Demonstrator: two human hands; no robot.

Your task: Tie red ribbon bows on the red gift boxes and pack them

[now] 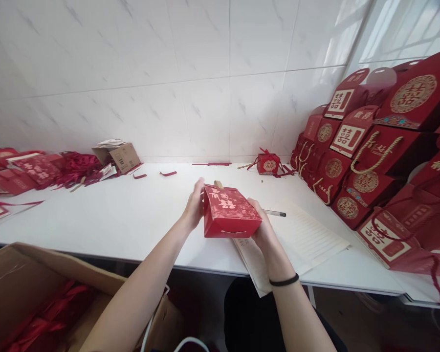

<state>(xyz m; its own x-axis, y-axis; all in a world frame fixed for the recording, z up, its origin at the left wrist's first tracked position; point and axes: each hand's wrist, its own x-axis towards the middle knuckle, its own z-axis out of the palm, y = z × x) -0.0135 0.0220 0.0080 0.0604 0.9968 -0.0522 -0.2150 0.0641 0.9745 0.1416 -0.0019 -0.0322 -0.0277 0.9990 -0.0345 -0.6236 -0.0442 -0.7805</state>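
A red gift box (232,210) with pale printed characters is held above the table's front part, tilted so that its top and one end face me. My left hand (195,204) grips its left side, and my right hand (261,220) is wrapped round the right side. The far fingers of both hands are hidden behind the box. A small tan tab (218,184) sticks up at its back edge. Under and beside my right hand lie an open notebook (308,237) with lined pages and a black-tipped pen (276,213).
Stacked red gift boxes (366,146) fill the right side. One small ribboned box (268,164) stands near the wall. At left are red packages (33,168), ribbons (78,168) and a small carton (122,155). A large cardboard box (58,259) stands below the table edge (132,254).
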